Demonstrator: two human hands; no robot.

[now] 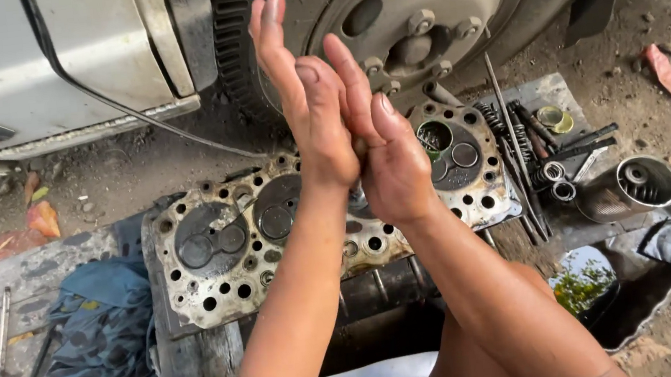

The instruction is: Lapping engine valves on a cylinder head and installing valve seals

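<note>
Rust-stained, the cylinder head [274,238] lies valve-face up just beneath both hands, truck wheel [408,12] beyond them, as the left hand [314,107] and right hand [386,153], palms pressed flat together with fingers straight, apparently roll a thin stem [359,147] between them.

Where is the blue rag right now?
In the head view, the blue rag lies lower left on a board, left of the cylinder head.
</note>
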